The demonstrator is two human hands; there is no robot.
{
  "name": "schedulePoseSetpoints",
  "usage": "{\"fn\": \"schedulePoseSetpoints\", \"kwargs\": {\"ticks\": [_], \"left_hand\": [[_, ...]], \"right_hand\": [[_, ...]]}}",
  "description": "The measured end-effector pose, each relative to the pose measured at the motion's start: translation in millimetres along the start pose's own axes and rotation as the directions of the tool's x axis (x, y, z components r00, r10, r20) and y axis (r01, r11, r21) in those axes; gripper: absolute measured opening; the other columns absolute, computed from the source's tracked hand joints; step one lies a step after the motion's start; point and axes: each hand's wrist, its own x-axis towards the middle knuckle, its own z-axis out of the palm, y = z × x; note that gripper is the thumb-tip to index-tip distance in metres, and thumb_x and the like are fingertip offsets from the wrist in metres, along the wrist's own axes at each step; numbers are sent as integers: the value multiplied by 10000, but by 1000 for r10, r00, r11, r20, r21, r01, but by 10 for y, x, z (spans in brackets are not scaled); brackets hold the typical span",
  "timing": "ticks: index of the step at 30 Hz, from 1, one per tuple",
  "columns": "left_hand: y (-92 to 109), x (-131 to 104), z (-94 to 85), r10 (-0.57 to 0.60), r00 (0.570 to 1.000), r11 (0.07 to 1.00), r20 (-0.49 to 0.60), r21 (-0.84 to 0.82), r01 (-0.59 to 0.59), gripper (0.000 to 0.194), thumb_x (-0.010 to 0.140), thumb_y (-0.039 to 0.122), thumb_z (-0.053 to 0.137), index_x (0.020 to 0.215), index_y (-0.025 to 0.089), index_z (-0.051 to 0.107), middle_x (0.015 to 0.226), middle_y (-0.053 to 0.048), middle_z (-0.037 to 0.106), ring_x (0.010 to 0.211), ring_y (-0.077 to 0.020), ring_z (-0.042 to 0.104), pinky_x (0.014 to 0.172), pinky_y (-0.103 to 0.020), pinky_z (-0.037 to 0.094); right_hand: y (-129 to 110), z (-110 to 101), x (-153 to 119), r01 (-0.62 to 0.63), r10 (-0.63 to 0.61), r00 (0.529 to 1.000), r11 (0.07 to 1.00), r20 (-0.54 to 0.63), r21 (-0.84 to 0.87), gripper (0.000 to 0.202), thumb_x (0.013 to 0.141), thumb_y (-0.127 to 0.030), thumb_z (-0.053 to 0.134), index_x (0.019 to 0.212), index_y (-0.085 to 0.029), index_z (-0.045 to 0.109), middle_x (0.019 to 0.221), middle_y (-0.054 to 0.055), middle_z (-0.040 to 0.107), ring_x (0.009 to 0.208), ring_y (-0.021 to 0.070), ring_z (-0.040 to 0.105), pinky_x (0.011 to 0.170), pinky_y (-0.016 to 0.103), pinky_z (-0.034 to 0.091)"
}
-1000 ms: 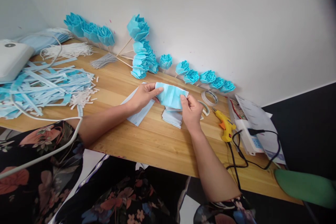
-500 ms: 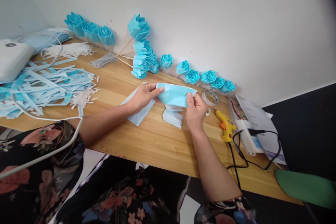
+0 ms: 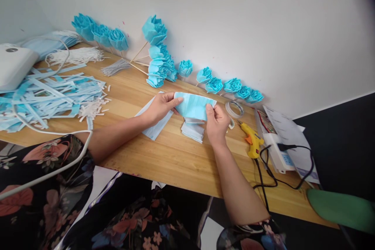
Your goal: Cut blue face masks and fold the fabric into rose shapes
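A light blue rectangle of mask fabric [image 3: 191, 105] is held up between both hands above the wooden table [image 3: 175, 164]. My left hand [image 3: 164, 107] pinches its left end between thumb and fingers. At its right end my right hand [image 3: 216, 123] grips it with the thumb in front. Below the fabric lies a small stack of pale blue folded pieces [image 3: 192, 131]. A larger pale blue sheet [image 3: 156, 127] rests partly under my left hand and wrist.
Blue fabric flowers [image 3: 158, 62] on sticks lean along the wall. At left are cut strips [image 3: 55, 97], white cords [image 3: 76, 55] and a white device [image 3: 16, 66]. To the right are a tape roll [image 3: 234, 109], yellow glue gun [image 3: 251, 140], power strip [image 3: 278, 154] and cables.
My right hand has shifted slightly left, and the fabric between the hands now looks more wrinkled and less stretched. My left hand has stayed in place.
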Motion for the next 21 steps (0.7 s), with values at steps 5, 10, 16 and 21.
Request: {"fn": "schedulePoseSetpoints", "kwargs": {"ticks": [5,10,16,21], "left_hand": [[1,-3,6,7,1000,1000,2,5,-7,438,723,552,735,806,125,688,727,-37,678,658,-139,617,638,-267,533],[0,2,11,4,1000,1000,-1,2,-4,437,711,549,744,793,124,681,724,-35,678,648,-135,610,627,-261,532],[2,7,11,6,1000,1000,8,-5,-6,432,718,540,741,792,119,680,735,-38,678,651,-132,609,619,-255,531],[-4,4,6,11,1000,1000,18,3,-11,427,720,538,739,778,120,677,742,-38,672,644,-127,599,617,-257,527]], "right_hand": [[34,14,-16,8,-8,999,1000,33,-7,435,918,-462,514,602,-205,361,560,-63,278,555,90,273,534,249,259],[29,13,-15,10,-9,999,1000,43,-5,433,917,-450,519,598,-204,361,555,-64,275,550,89,274,532,249,261],[26,19,-20,21,-20,998,1000,60,-7,427,912,-452,524,595,-202,385,545,-65,280,540,88,276,521,247,267],[5,23,-24,33,-34,993,999,112,7,402,906,-434,530,600,-199,420,543,-60,318,535,90,304,521,249,267]]}}
